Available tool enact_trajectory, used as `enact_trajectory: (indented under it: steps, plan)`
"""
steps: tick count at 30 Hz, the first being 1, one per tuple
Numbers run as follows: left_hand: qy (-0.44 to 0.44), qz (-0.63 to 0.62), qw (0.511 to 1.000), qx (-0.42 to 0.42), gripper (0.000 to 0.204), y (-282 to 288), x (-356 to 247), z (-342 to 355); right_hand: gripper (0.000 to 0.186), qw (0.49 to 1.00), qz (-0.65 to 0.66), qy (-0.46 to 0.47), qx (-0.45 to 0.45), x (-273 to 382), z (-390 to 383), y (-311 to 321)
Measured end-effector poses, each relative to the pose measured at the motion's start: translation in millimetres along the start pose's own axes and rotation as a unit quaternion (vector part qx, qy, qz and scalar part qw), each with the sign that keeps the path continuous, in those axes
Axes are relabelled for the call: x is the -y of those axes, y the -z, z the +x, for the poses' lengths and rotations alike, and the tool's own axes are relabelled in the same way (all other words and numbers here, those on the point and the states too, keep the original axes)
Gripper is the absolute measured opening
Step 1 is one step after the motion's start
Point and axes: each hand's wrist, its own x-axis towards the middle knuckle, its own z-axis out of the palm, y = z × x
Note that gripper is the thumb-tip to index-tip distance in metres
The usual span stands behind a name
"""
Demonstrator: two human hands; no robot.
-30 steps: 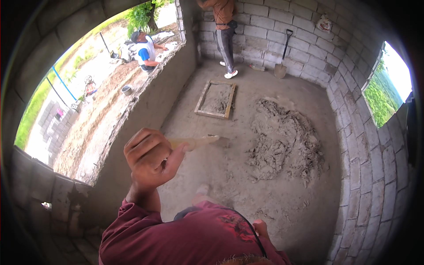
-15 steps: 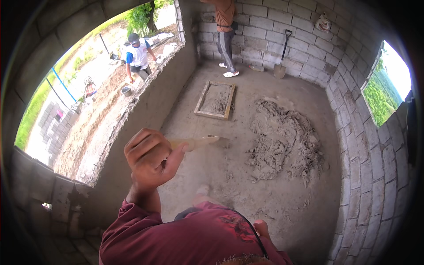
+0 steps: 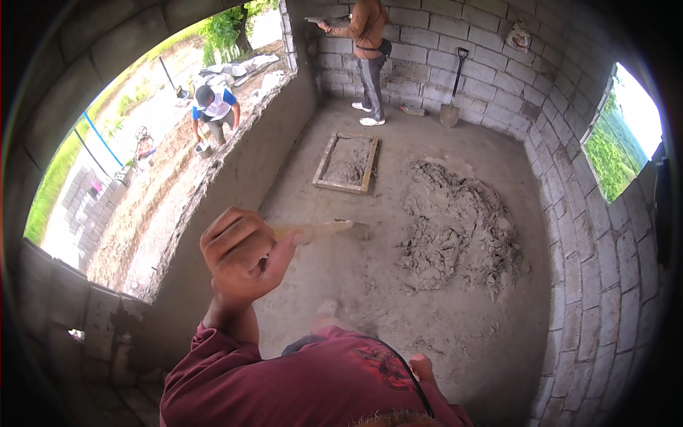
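Observation:
My left hand [image 3: 238,249] is raised in front of me, its fingers curled round a pale yellowish, stick-like thing [image 3: 324,231]. That thing points right over the floor; its far end blurs into grey, so its kind is unclear. Little of my right hand [image 3: 422,368] shows, low beside my maroon shirt, and its fingers are mostly hidden. Ahead to the right, a heap of wet grey mortar [image 3: 462,228] lies on the floor. Beyond my left hand is a rectangular wooden frame [image 3: 368,174] with mortar inside it.
A co-worker [image 3: 370,50] stands at the far block wall, holding a flat tool [image 3: 324,19]. A shovel [image 3: 455,89] leans there. Through the large left opening, another person [image 3: 213,107] bends over a bucket [image 3: 203,150]. A smaller opening [image 3: 615,139] is in the right wall.
The person outside has bent down to the bucket. The co-worker at the far wall has shifted right, and an arm with the flat tool now shows. My hands have stayed almost still.

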Motion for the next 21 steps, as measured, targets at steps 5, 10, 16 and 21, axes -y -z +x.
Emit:
enact_trajectory:
  steps: [5, 10, 16, 21]
  plan:
    - [0.000, -0.003, 1.000, -0.003, 0.042, -1.5, 0.7, -0.7, 0.028, 1.000, 0.009, 0.002, 0.000, 5.1, -3.6, 1.5]
    - [0.000, 0.000, 1.000, -0.004, 0.042, -3.2, 0.7, -0.5, 0.027, 1.000, -0.001, 0.000, 0.001, 10.7, -8.0, 4.8]
    - [0.007, -0.004, 1.000, -0.006, 0.041, -3.9, -1.0, 2.0, 0.030, 1.000, 0.005, 0.021, 0.011, 12.5, -6.3, 8.4]
    - [0.006, -0.002, 1.000, -0.007, 0.041, -5.1, 0.1, 2.1, 0.031, 1.000, -0.027, -0.001, 0.003, 9.4, -0.2, 7.2]
